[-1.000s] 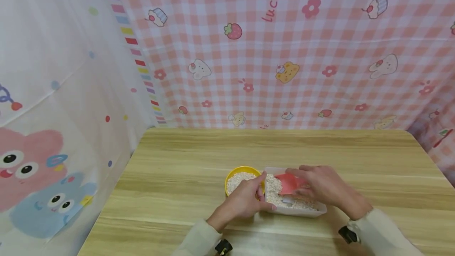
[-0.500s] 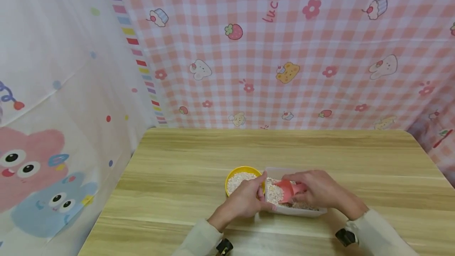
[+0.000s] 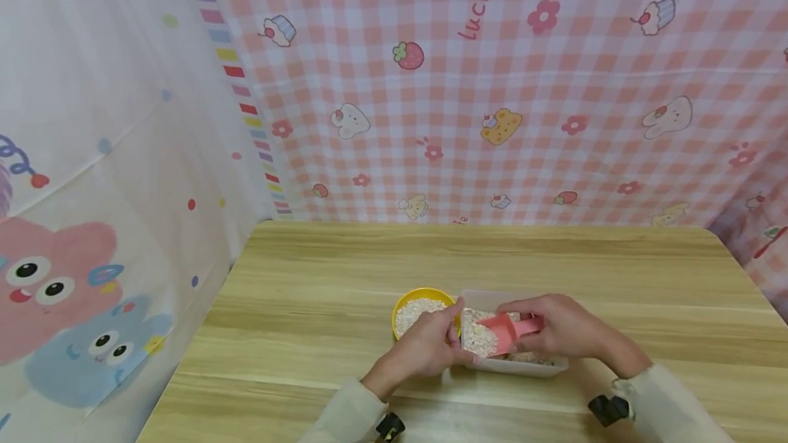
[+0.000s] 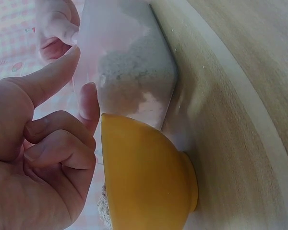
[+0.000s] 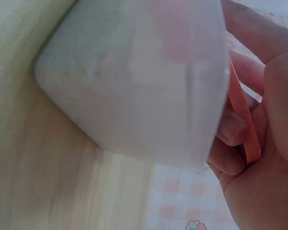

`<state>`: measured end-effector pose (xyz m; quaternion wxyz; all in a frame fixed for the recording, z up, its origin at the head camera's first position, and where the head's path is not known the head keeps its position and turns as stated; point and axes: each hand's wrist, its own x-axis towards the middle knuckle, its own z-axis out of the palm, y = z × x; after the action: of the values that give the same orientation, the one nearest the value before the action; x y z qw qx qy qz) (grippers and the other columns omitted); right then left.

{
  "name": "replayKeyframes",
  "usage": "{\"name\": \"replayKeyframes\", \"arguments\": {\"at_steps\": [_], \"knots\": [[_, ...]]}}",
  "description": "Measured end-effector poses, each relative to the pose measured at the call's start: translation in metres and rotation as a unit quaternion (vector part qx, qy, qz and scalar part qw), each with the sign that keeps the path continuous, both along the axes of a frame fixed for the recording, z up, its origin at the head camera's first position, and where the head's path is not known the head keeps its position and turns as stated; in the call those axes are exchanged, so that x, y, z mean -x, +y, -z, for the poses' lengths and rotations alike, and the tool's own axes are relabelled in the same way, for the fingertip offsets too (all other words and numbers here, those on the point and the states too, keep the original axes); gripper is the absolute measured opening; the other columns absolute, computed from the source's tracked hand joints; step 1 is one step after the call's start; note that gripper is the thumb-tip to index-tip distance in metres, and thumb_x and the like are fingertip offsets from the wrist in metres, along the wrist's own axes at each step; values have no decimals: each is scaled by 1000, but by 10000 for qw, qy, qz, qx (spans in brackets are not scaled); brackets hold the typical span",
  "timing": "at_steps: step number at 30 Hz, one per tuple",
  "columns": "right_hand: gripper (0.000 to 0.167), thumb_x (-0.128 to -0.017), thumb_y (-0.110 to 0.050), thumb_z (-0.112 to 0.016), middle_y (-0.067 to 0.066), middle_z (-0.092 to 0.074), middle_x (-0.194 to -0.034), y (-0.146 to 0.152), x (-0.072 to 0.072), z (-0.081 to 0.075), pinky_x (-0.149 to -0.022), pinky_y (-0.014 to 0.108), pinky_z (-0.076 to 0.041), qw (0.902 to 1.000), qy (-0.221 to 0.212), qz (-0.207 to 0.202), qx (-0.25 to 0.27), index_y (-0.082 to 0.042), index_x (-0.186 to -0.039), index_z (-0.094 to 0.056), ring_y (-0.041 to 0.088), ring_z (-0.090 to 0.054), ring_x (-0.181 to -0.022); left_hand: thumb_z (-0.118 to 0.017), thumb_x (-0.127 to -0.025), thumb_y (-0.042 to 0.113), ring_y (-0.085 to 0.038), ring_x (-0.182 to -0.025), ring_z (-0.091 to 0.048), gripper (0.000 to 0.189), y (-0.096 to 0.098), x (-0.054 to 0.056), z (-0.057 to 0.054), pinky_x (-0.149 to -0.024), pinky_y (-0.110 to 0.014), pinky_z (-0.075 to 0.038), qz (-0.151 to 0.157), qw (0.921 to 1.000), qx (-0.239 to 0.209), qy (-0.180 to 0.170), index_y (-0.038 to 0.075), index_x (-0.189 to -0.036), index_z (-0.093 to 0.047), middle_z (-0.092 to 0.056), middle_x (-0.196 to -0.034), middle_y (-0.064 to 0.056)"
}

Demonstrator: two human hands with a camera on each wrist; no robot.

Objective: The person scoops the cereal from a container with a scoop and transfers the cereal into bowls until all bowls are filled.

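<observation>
A translucent white plastic box (image 3: 529,366) holds oat flakes (image 3: 477,330). My right hand (image 3: 563,330) grips the handle of a pink scoop (image 3: 506,332) inside the box, its mouth facing left among the flakes. The right wrist view shows fingers curled round the scoop's handle, behind the box wall. My left hand (image 3: 425,347) holds the box's left end, thumb and index finger at its rim; its other fingers are curled in the left wrist view. Left of the box stands a yellow bowl (image 4: 144,177) with oat flakes, partly covered by the left hand in the head view.
Bowl and box stand side by side on a wood-grain table (image 3: 308,333). A pink checked cloth (image 3: 431,87) hangs behind the table's back edge, and a white printed cloth (image 3: 154,156) hangs at the left.
My right hand has moved the scoop toward the front of the box and turned it, then slightly back to the right. My left hand keeps its place on the box.
</observation>
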<state>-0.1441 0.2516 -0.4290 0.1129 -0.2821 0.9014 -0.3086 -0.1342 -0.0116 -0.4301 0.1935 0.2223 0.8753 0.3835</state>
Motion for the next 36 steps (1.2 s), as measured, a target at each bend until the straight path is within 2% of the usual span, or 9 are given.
{"name": "replayKeyframes", "arguments": {"at_steps": [5,10,17,24,29,36], "knots": [[50,-83,-35,-80,-7,-65,-91,6,0,-4,-60,21,-43,9993,-253,15,267,-17,-128,-66,4,-47,-71,-85,-79,24,-4,-58,-51,96,0,0,-1,-65,-18,-46,17,10000,19,32,5,-155,-29,-58,-67,8],[50,-84,-32,-79,-8,-55,-76,10,1,-3,-54,21,-41,9979,-302,-62,565,-13,-129,-65,3,-44,-65,-85,-79,25,-5,-58,-51,97,0,0,-2,-65,-18,-46,13,10000,6,4,5,-155,-28,-58,-67,8],[51,-85,-30,-79,-5,-56,-78,11,2,2,-55,22,-43,9942,-472,-53,966,-9,-129,-64,3,-45,-65,-86,-78,25,-3,-58,-52,99,-1,0,0,-66,-18,-46,20,10000,-50,69,5,-155,-28,-58,-67,9],[50,-87,-24,-78,1,-64,-87,11,3,6,-60,23,-48,9886,-684,-94,1337,-4,-130,-62,4,-51,-70,-86,-78,26,-3,-57,-51,99,-1,-1,1,-67,-18,-46,22,9999,-51,113,5,-155,-29,-58,-67,9],[50,-86,-22,-78,0,-61,-82,13,2,8,-58,22,-47,9873,-704,-20,1427,-3,-129,-62,4,-50,-68,-86,-78,26,-4,-57,-51,99,-1,0,2,-64,-18,-46,-14,10000,-70,44,5,-156,-28,-58,-67,10],[49,-86,-16,-78,-1,-59,-78,13,1,10,-55,22,-45,9850,-725,74,1567,-1,-129,-61,3,-49,-65,-85,-79,26,-3,-57,-52,98,0,-1,3,-66,-18,-46,31,9998,-154,91,4,-155,-28,-59,-67,10]]}}
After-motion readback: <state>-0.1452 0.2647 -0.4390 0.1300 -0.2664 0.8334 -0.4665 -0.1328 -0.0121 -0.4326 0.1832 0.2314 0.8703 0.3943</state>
